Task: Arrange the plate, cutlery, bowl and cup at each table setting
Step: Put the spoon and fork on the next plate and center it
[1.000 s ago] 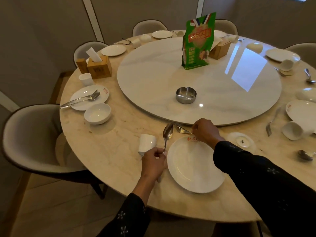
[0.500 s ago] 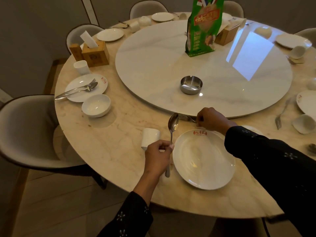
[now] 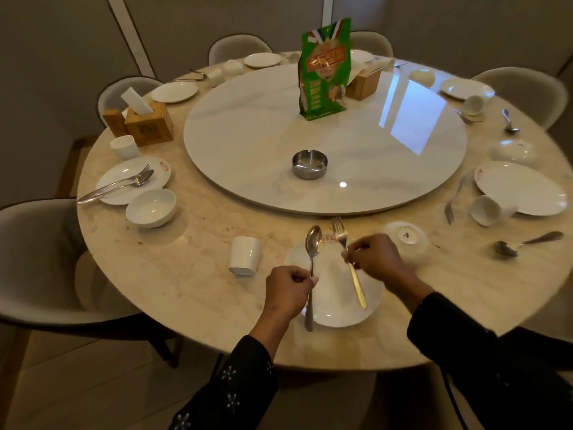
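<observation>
A white plate [image 3: 333,293] lies at the near edge of the round marble table [image 3: 192,274]. My left hand [image 3: 286,290] grips a steel spoon [image 3: 312,246] by its handle, bowl pointing away, over the plate's left side. My right hand [image 3: 376,259] holds a fork [image 3: 350,259] by its neck, tines pointing away, handle slanting across the plate. A white cup [image 3: 245,255] stands upside down left of the plate. An upturned white bowl [image 3: 406,238] sits right of my right hand.
A white turntable [image 3: 325,141] fills the table's middle, bearing a steel ashtray [image 3: 309,164], a green bag [image 3: 324,69] and a wooden box [image 3: 362,83]. The left setting has a plate [image 3: 130,181] with cutlery and a bowl [image 3: 151,207]. Other settings lie right and far. Chairs ring the table.
My right hand lifted the fork from beyond the plate and brought it over the plate. My left hand carried the spoon rightward onto the plate's left side.
</observation>
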